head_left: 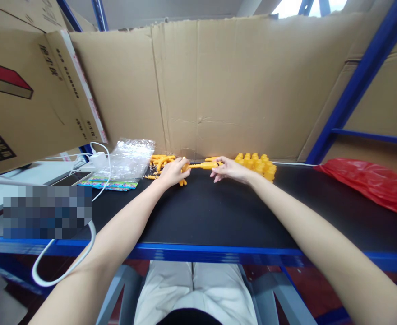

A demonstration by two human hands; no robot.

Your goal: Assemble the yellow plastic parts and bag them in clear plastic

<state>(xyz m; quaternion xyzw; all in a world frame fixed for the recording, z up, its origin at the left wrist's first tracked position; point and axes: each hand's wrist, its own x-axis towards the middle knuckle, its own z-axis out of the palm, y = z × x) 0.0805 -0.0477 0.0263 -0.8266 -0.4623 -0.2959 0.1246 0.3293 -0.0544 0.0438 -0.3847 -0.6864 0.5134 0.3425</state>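
A seated person's left hand (174, 173) grips one end of a ribbed yellow plastic piece (208, 165) above a black-topped workbench (212, 216), the right hand (230, 170) pinching the other, apparently mid-handling; steady fingers seem called for next. Cardboard panelling (246, 81) rises behind.
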